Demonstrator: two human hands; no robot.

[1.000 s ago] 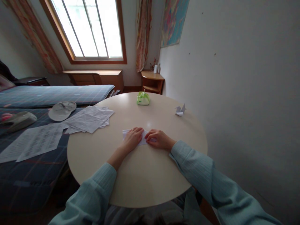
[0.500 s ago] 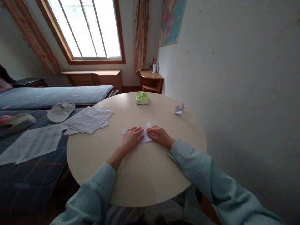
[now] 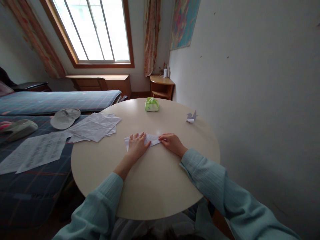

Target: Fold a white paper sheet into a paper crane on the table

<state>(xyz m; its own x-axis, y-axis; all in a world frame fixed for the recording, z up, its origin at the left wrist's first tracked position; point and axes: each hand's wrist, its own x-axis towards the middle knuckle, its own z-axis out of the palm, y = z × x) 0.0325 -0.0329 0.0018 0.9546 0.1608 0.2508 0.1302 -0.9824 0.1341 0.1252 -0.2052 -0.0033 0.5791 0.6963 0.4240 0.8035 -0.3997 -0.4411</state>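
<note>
A folded piece of white paper (image 3: 152, 138) lies flat near the middle of the round beige table (image 3: 155, 186). My left hand (image 3: 137, 146) rests flat on its left part, fingers stretched out and slightly apart. My right hand (image 3: 171, 142) presses its curled fingertips on the paper's right tip. Both arms wear light blue sleeves.
A green and white tissue pack (image 3: 152, 104) sits at the table's far side, and a small folded paper crane (image 3: 191, 117) at the far right. Printed sheets (image 3: 93, 126) overlap the table's left edge and the bed (image 3: 30, 160). A cap (image 3: 65, 117) lies there too. A wall stands close on the right.
My left hand slid left over the paper and its fingers flattened. More of the paper now shows between the hands. My right hand stayed at the right tip.
</note>
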